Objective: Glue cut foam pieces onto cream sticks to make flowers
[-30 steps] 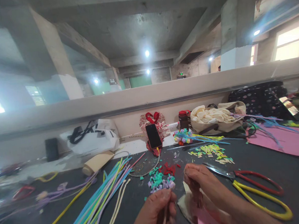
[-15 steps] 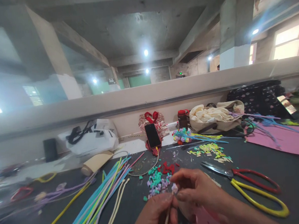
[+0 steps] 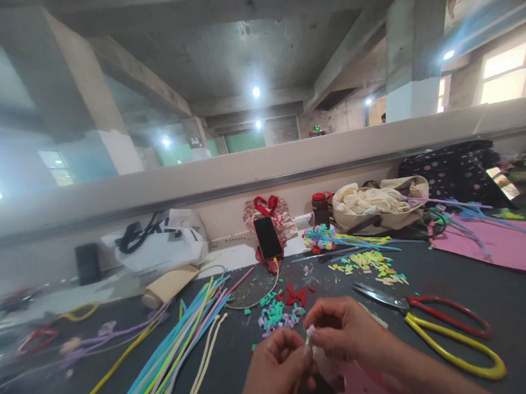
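At the frame's lower centre, your left hand (image 3: pixel 277 367) pinches a thin, pale stem (image 3: pixel 307 341); your right hand (image 3: pixel 344 329) is clamped on the small, lilac piece (image 3: pixel 311 331) at its tip. 1 multicoloured, clustered bundle (image 3: pixel 320 237), right of centre, looks finished; loose, teal-and-lilac bits (image 3: pixel 274 317) lie apparently unused.

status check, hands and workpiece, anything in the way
Left hand pinching pale stem; right hand at lilac piece on its tip. No obstruction seen. Scissors lie apart, right of right hand.
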The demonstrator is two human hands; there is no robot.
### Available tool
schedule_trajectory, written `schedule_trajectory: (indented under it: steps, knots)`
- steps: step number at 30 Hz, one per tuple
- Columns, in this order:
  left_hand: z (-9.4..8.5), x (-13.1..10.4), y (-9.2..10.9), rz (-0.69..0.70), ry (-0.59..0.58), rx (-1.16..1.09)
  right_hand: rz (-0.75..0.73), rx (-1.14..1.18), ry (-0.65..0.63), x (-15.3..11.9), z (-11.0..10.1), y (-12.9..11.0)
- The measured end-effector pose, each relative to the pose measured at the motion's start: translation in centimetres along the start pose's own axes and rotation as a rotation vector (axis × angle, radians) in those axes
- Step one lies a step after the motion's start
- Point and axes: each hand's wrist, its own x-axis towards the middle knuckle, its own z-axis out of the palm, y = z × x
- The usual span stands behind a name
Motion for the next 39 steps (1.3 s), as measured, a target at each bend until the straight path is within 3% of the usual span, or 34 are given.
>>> schedule_trajectory:
  steps: [4,10,17,24,28,32,36,39]
  knots:
    - [-0.1,-0.2,0.1,0.018,0.038,0.016,0.029,0.084,-0.021,0.3,-0.6,0.1]
    - [-0.4,-0.4,0.2,-0.018,-0.022,-0.086,0.031,0.123,0.098,1.0,-1.6,0.1]
    - [-0.9,-0.3,0.1,-0.093,-0.093,-0.238,0.081,0.162,0.12,1.2,-0.8,1.5]
    - [-0.8,-0.3,-0.1,-0.144,-0.104,-0.346,0.07,0.102,0.079,1.0,-0.4,1.4]
    - [-1.1,0.0,0.2,-0.198,-0.108,-0.365,0.057,0.079,0.162,0.9,-0.4,1.2]
    - [-2.0,-0.3,1.4,-0.09,0.002,-0.368,0.022,-0.014,0.236,1.1,-0.9,0.5]
    - [-3.4,-0.7,2.5,0.057,0.087,-0.36,0.064,-0.061,0.175,1.2,-1.2,0.4]
    - [-4.3,-0.6,2.9,0.088,0.138,-0.364,0.134,-0.038,0.109,1.1,-1.2,0.7]
